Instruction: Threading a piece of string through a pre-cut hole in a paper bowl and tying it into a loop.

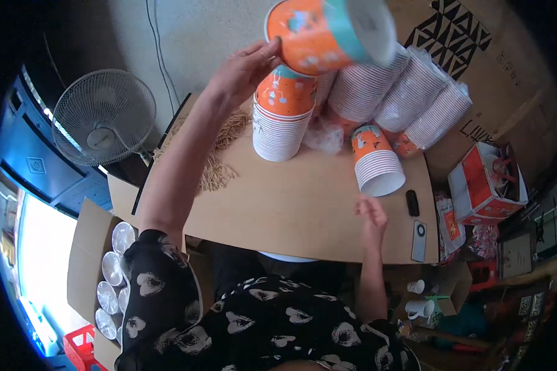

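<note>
Close to the near side of the table (272, 213), the right hand (372, 213) is empty, fingers apart and half bent, somewhat blurred. It sits just below the open end of a short stack (377, 162) of nested cups lying on its side. Those thin white rims look like stiff rolled paper; the walls behind them would probably dent if squeezed, so a grip on the rim seems the firmer choice.

Farther off and to the left, a tall stack (281, 130) stands with its rims downward. As one column it should be heavier than a single cup and apt to lean, so it would want support low down. To the right lie wrapped stacks (370, 85) in clear film, which may be slippery; a hand around the whole bundle would hold better than a pinch of the film.

Farthest, above the tall stack, is the orange and teal cup (309, 38), tipped on its side. The left hand (244, 68) grips it at its left end, thumb and fingers closed by the white edge. Whether it touches the stack below, I cannot tell. It is probably light and hollow, with smooth walls that a light hold near the edge should suit without creasing.
</note>
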`<action>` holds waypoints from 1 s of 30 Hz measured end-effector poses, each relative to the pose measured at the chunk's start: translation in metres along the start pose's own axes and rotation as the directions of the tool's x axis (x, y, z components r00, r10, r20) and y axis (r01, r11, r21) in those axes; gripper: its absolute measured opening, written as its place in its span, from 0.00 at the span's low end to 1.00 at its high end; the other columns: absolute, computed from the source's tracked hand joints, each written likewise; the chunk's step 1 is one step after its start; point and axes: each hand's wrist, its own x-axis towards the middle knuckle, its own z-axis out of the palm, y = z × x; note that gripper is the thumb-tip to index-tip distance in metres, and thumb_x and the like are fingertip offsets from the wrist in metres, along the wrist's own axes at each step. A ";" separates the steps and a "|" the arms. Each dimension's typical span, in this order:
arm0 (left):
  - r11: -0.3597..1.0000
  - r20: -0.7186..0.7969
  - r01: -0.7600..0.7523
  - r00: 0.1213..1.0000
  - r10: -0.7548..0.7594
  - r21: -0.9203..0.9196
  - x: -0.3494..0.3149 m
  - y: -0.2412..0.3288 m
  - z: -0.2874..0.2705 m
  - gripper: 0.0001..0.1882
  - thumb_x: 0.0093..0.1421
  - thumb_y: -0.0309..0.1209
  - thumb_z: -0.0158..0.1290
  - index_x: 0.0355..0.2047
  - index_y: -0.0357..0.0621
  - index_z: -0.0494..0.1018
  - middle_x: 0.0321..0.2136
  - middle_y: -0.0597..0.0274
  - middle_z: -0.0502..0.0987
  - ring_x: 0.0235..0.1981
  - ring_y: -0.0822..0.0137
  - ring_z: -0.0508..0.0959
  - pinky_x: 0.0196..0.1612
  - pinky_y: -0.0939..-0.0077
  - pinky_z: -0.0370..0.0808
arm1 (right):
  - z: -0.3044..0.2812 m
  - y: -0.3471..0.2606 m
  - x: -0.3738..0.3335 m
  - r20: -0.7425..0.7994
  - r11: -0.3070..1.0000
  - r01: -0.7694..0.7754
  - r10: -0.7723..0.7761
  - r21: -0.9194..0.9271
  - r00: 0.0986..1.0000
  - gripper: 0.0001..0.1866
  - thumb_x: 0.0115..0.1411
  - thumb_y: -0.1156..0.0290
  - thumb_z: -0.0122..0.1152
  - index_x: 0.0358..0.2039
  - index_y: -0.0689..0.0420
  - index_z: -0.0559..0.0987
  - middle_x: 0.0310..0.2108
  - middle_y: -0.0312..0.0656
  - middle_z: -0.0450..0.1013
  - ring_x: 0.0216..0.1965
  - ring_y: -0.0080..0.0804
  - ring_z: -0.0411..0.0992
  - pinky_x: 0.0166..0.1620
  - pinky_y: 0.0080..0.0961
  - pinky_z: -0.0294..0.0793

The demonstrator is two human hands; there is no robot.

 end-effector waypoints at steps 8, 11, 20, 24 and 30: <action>0.888 -0.162 0.062 0.975 -0.151 -0.455 0.036 -0.086 -0.092 0.11 0.66 0.32 0.57 0.42 0.36 0.76 0.38 0.58 0.81 0.35 0.72 0.82 0.41 0.82 0.83 | -0.001 0.063 -0.037 -0.067 0.973 -0.216 0.222 0.083 0.973 0.09 0.67 0.73 0.57 0.41 0.65 0.79 0.32 0.41 0.79 0.27 0.22 0.73 0.32 0.21 0.74; 0.985 -0.188 0.025 0.980 -0.057 -0.168 0.025 -0.096 -0.096 0.14 0.65 0.36 0.59 0.40 0.35 0.77 0.38 0.57 0.81 0.36 0.67 0.83 0.42 0.77 0.84 | 0.000 0.081 -0.047 -0.094 0.958 -0.268 0.278 0.107 0.956 0.08 0.68 0.71 0.57 0.40 0.62 0.79 0.29 0.37 0.77 0.27 0.20 0.72 0.32 0.18 0.72; 0.097 -0.125 0.082 0.775 0.620 0.992 0.024 -0.058 -0.113 0.29 0.60 0.53 0.59 0.51 0.44 0.77 0.49 0.47 0.79 0.49 0.50 0.80 0.52 0.60 0.76 | -0.006 0.108 -0.056 -0.063 0.948 -0.205 0.226 0.242 0.972 0.06 0.69 0.74 0.54 0.39 0.64 0.76 0.27 0.36 0.73 0.25 0.20 0.68 0.29 0.18 0.68; -0.100 0.419 -0.479 0.624 0.660 0.872 0.056 -0.035 -0.032 0.22 0.65 0.48 0.56 0.52 0.48 0.78 0.47 0.55 0.81 0.54 0.57 0.77 0.55 0.64 0.72 | -0.007 0.105 -0.057 0.009 0.967 -0.183 0.185 0.177 0.983 0.05 0.69 0.74 0.54 0.40 0.62 0.77 0.28 0.36 0.75 0.25 0.19 0.69 0.29 0.17 0.70; -0.435 0.596 -0.452 0.750 0.288 0.779 0.070 -0.065 -0.026 0.17 0.66 0.41 0.54 0.50 0.47 0.79 0.50 0.56 0.79 0.55 0.54 0.75 0.57 0.56 0.69 | 0.000 0.095 -0.057 -0.040 0.975 -0.149 0.157 0.166 0.987 0.07 0.70 0.74 0.53 0.38 0.63 0.76 0.26 0.34 0.71 0.24 0.18 0.66 0.28 0.18 0.67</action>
